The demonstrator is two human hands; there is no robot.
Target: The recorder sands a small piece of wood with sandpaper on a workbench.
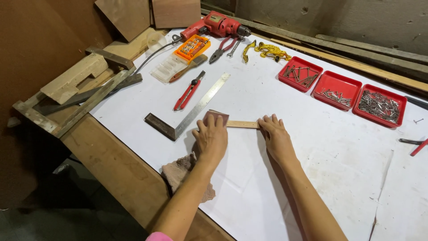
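Note:
My left hand (211,138) presses a reddish-brown sheet of sandpaper (219,117) flat onto the left end of a thin wooden strip (242,124) lying on the white-covered bench. My right hand (275,137) rests palm down on the strip's right end, fingers spread over it. Only the strip's middle shows between the two hands. A metal try square (187,116) lies just left of the sandpaper, its dark stock toward me.
Red utility knife (189,91), brush (187,68), orange bit case (192,47), red drill (214,25), pliers (223,48) and yellow chain (271,51) lie beyond. Three red trays (338,90) of nails and screws sit right. A cloth (183,170) hangs at the near edge; wooden jig (76,91) left.

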